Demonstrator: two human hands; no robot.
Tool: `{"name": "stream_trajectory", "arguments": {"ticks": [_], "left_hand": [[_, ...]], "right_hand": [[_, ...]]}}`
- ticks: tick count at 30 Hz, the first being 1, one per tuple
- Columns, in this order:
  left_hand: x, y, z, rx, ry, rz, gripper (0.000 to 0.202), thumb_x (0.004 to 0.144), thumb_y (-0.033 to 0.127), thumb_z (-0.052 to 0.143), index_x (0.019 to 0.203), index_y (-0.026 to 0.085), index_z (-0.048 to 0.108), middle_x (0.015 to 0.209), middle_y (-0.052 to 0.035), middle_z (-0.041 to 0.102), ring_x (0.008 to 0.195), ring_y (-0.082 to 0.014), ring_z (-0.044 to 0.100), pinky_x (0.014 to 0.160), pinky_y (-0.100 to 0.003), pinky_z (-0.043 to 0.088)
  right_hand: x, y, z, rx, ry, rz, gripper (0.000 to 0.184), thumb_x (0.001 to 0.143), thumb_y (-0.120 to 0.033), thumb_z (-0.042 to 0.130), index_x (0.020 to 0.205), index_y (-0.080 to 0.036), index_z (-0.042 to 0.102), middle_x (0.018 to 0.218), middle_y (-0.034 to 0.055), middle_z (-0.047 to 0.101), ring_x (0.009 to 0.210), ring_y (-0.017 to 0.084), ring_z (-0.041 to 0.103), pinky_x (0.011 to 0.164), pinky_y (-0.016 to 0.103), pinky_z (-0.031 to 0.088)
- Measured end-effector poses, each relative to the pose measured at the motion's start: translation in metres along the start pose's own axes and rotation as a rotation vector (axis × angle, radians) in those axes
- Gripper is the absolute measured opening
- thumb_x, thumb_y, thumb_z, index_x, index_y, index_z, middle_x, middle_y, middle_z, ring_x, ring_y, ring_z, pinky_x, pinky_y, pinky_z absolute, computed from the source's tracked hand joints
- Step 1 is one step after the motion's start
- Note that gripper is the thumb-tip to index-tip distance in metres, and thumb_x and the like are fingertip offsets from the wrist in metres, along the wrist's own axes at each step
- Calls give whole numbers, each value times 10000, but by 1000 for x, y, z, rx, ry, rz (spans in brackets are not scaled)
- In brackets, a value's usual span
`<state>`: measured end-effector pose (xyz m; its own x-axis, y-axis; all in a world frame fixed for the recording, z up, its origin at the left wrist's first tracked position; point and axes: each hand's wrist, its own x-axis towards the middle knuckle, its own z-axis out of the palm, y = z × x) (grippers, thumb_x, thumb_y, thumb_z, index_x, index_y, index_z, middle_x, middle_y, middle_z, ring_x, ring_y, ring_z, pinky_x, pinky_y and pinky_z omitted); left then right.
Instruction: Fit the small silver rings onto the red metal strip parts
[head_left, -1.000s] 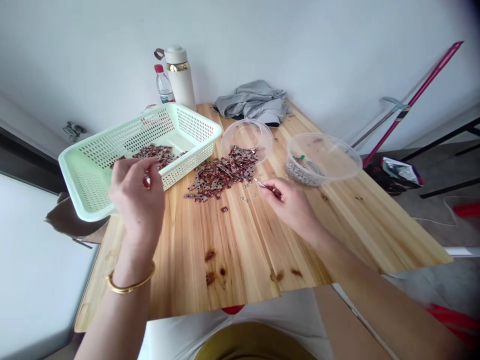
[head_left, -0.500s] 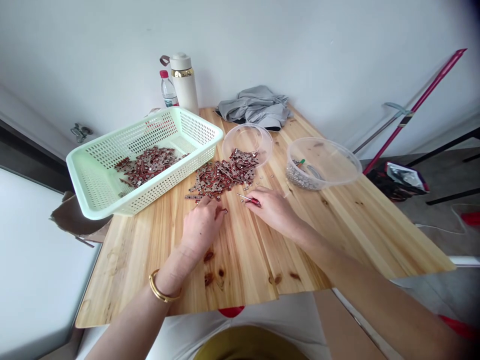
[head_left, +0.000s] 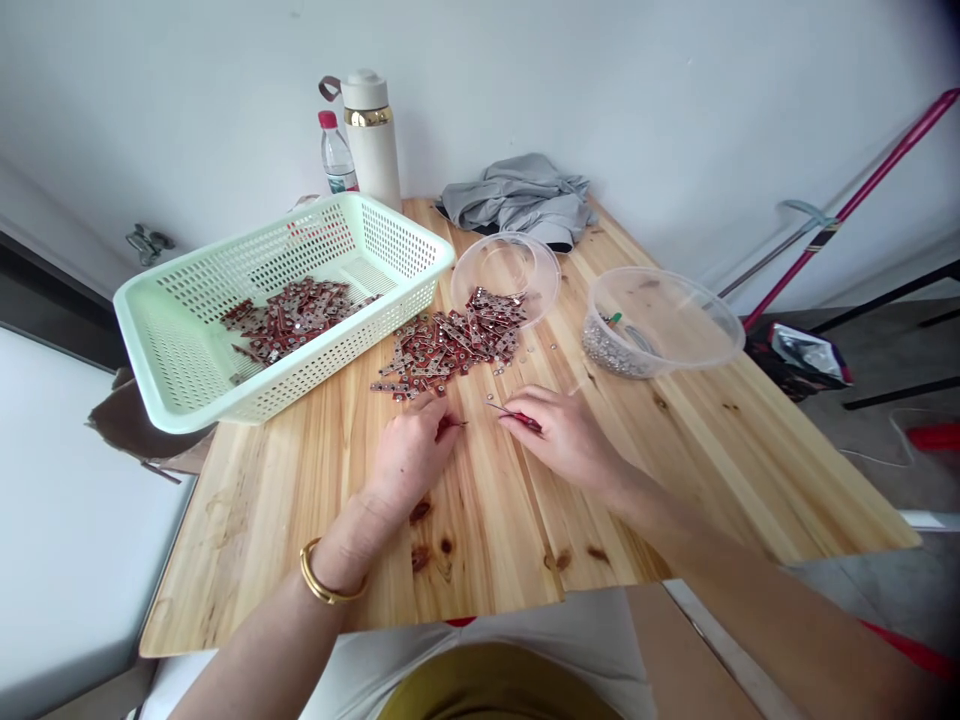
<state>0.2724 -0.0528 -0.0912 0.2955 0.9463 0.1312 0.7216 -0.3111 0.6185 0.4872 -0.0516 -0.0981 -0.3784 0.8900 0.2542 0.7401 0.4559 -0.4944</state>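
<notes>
My left hand [head_left: 411, 452] rests on the wooden table [head_left: 495, 520] with its fingers pinched on a small red-brown metal piece [head_left: 448, 423] just below a loose pile of the same pieces [head_left: 444, 347]. My right hand [head_left: 564, 437] lies a little to the right, closed on thin red-handled tweezers [head_left: 511, 413] whose tip points left toward that piece. Hands are close but apart. More of these pieces lie in a pale green perforated basket [head_left: 187, 340] at the left.
A tipped clear round tub [head_left: 507, 264] spills the pile. A clear bowl [head_left: 664, 322] holds small silvery parts. A cream flask [head_left: 372, 140], a water bottle [head_left: 335, 153] and a grey cloth [head_left: 519, 195] sit at the far edge. A red-handled mop [head_left: 847, 210] leans at right.
My left hand came down from beside the basket to the table and pinched a piece. My right hand moved toward me with the tweezers, nearer the left hand.
</notes>
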Motion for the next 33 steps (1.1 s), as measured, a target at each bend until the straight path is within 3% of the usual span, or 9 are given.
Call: {"name": "stream_trajectory", "arguments": {"ticks": [5,9,14,22,33], "left_hand": [[0,-4,2,-25,21,17,127,813,86,573,800,199,631,858,-26,659,801,-175,618,719,-292,479],[0,-6,4,-124,63,-2,139,792,71,579,796,198,635,792,-14,674,750,-160,618,698,-281,478],[2,-3,1,-294,18,-144,113,781,93,593,769,188,653,741,1,695,664,-133,617,641,-254,474],[11,0,-3,-199,-35,-190,115,782,112,585,718,172,660,664,5,669,604,-130,577,591,-253,411],[13,8,-2,-98,-48,-232,126,804,130,572,775,166,690,750,-31,704,655,-146,595,628,-263,408]], "right_hand": [[4,3,-4,90,54,118,70,878,-187,585,840,-203,643,852,33,704,746,171,638,696,295,472],[8,5,-6,15,-40,103,75,871,-195,600,808,-202,640,845,29,676,770,175,629,715,299,459],[10,-2,-6,-47,-116,78,138,847,-146,578,720,-200,564,777,22,624,740,172,596,683,290,430],[26,-29,11,144,3,48,173,883,-154,548,720,-206,523,737,6,578,707,153,551,644,267,394],[30,-24,25,117,6,48,180,873,-129,585,717,-193,525,740,4,566,707,155,541,650,272,375]]}}
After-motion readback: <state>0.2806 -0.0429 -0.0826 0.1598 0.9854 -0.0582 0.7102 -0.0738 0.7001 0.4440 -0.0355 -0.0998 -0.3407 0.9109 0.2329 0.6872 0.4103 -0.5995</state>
